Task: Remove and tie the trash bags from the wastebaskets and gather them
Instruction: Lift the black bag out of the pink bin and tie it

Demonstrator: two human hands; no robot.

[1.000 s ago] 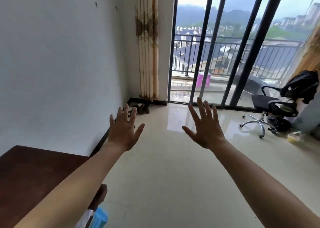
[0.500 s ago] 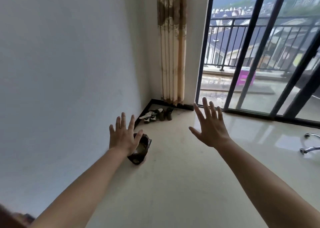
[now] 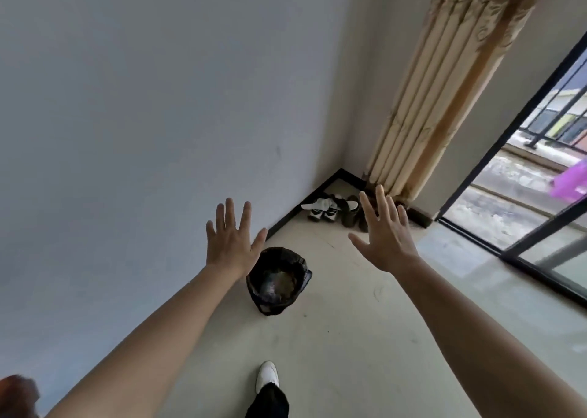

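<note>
Wastebasket [image 3: 277, 282], small and dark, stands on the pale floor [image 3: 333, 338] close to the left wall [image 3: 143, 115], a little left of the middle of the view. A black trash bag [image 3: 303, 273] lines it, folded over the rim and bunched on the right side; some litter lies at the bottom, too blurred to name.

Just up and left of the bin is the left hand [image 3: 230, 246], palm down, fingers spread wide, holding nothing; its thumb overlaps the bin's far-left rim in the picture, though I cannot tell whether it touches. The right hand [image 3: 386, 239] is further right, apart from the bin, also flat with fingers fanned and empty. Both bare forearms reach in from the near edge.

Near the bottom, a white shoe [image 3: 267, 375] and a dark trouser leg [image 3: 268, 401] step toward the bin.

Far off in the corner, along the black skirting, lie several shoes [image 3: 330, 211], one pair white and dark, the others dark. A beige curtain [image 3: 444, 84] hangs above them. To the right is a black-framed glass door [image 3: 514, 220], with a balcony and a purple object [image 3: 571, 182] beyond it. At the near left edge sits a brown blurred shape [image 3: 16, 392].
</note>
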